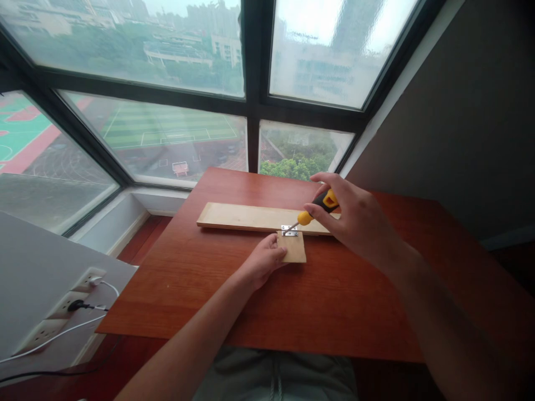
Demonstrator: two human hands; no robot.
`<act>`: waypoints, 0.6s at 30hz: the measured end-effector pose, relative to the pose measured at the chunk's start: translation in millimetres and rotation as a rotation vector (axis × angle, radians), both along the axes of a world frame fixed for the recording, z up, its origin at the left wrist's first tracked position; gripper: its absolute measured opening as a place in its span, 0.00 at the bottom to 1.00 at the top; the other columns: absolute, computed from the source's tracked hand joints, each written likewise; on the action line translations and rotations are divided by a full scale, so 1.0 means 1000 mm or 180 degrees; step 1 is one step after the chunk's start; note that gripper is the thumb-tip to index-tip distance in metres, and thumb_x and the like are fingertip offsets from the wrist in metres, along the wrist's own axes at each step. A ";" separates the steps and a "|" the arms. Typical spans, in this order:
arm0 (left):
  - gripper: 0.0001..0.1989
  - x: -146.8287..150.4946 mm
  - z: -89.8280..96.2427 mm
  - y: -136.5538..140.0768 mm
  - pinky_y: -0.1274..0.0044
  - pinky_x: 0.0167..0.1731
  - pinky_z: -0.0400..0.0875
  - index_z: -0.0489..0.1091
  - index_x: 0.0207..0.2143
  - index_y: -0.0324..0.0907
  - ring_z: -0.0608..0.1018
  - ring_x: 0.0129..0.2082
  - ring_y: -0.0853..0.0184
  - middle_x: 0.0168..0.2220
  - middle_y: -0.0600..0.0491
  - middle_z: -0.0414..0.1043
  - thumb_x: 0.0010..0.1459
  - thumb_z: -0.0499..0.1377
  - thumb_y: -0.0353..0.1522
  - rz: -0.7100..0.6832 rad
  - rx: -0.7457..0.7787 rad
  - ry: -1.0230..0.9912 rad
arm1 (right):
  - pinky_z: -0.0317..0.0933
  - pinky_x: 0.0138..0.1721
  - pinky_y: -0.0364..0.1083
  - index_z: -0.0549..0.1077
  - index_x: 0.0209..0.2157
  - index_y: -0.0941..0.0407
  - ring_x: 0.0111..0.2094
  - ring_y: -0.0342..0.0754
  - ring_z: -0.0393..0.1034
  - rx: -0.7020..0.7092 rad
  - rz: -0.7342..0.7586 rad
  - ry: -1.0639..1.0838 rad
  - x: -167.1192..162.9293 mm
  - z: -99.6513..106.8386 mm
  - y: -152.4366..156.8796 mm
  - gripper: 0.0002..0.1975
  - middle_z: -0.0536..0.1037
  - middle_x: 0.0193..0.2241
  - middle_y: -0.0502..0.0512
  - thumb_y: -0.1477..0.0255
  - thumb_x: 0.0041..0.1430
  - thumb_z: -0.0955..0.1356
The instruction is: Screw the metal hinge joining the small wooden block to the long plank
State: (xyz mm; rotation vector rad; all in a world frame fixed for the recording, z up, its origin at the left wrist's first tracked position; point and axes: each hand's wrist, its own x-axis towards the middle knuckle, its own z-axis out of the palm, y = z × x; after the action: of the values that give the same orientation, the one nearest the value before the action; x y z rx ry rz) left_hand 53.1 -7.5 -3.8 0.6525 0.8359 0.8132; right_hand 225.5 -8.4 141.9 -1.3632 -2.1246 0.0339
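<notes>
My right hand (351, 214) is closed around the yellow and black handle of a screwdriver (306, 218). The screwdriver slants down to the left, its tip at the near leaf of a small metal hinge (290, 230). That hinge joins a small square wooden piece (296, 252) to a long pale wooden board (242, 215) lying flat behind it. With the thumb on top and the fingers at its left edge, my left hand (267, 257) grips the small wooden piece. Whether the tip sits in a screw is too small to tell. My right hand hides part of the board's right end.
The boards rest on a reddish-brown wooden table (200, 295). Large dark-framed windows (251, 106) rise behind it. At the lower left, a wall socket strip (62, 303) has plugs and cables (54, 337). A grey wall (451, 111) stands to the right.
</notes>
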 end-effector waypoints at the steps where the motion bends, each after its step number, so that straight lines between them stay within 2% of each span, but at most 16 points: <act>1: 0.15 0.000 0.000 0.000 0.72 0.41 0.73 0.68 0.41 0.39 0.77 0.40 0.63 0.43 0.46 0.74 0.49 0.63 0.25 -0.0005 0.0002 0.0007 | 0.65 0.40 0.50 0.67 0.51 0.54 0.39 0.53 0.73 0.0077 -0.0155 -0.0095 -0.002 -0.001 0.001 0.18 0.77 0.40 0.57 0.66 0.60 0.66; 3: 0.16 0.000 0.000 0.000 0.71 0.42 0.73 0.68 0.42 0.39 0.77 0.40 0.64 0.43 0.46 0.74 0.49 0.63 0.25 -0.0010 0.0004 0.0005 | 0.65 0.39 0.51 0.67 0.51 0.55 0.39 0.54 0.73 0.0083 -0.0246 -0.0143 -0.004 0.000 0.003 0.18 0.77 0.41 0.58 0.66 0.59 0.66; 6: 0.16 0.000 -0.001 0.000 0.71 0.42 0.73 0.68 0.42 0.39 0.77 0.39 0.64 0.42 0.46 0.74 0.49 0.63 0.25 -0.0007 0.0021 -0.0027 | 0.65 0.43 0.49 0.64 0.54 0.55 0.43 0.52 0.72 -0.0154 0.0176 0.0037 -0.007 0.006 0.001 0.21 0.75 0.47 0.58 0.72 0.57 0.65; 9: 0.17 0.000 -0.002 0.000 0.71 0.41 0.73 0.68 0.42 0.39 0.78 0.38 0.64 0.41 0.46 0.75 0.48 0.64 0.25 -0.0005 0.0026 -0.0052 | 0.65 0.45 0.49 0.63 0.56 0.53 0.42 0.51 0.72 -0.0328 0.0446 0.0082 -0.010 0.009 0.000 0.23 0.76 0.46 0.56 0.74 0.58 0.64; 15: 0.16 0.001 -0.002 0.000 0.72 0.41 0.74 0.68 0.41 0.39 0.78 0.38 0.65 0.42 0.46 0.74 0.48 0.63 0.25 0.0023 0.0004 -0.0039 | 0.64 0.35 0.50 0.68 0.53 0.53 0.35 0.55 0.73 0.0181 -0.0468 -0.0514 -0.016 0.005 0.006 0.21 0.78 0.38 0.58 0.63 0.59 0.66; 16: 0.16 0.001 -0.002 0.001 0.72 0.41 0.74 0.68 0.41 0.39 0.78 0.38 0.65 0.41 0.46 0.74 0.48 0.63 0.25 0.0012 0.0006 -0.0035 | 0.64 0.35 0.50 0.68 0.52 0.53 0.35 0.55 0.73 0.0192 -0.0498 -0.0525 -0.016 0.005 0.007 0.20 0.78 0.38 0.58 0.62 0.59 0.66; 18: 0.16 0.001 -0.002 0.001 0.72 0.40 0.74 0.68 0.42 0.39 0.78 0.37 0.65 0.41 0.47 0.74 0.48 0.63 0.25 -0.0005 0.0019 -0.0045 | 0.64 0.37 0.50 0.68 0.52 0.53 0.37 0.54 0.73 0.0105 -0.0251 -0.0386 -0.015 0.007 0.007 0.19 0.78 0.41 0.57 0.66 0.59 0.65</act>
State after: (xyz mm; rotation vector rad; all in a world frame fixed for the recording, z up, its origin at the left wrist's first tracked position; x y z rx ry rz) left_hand 54.4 -6.9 -5.5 0.6520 0.8203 0.8183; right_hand 210.1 -1.4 149.3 -1.4612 -2.1579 -0.1179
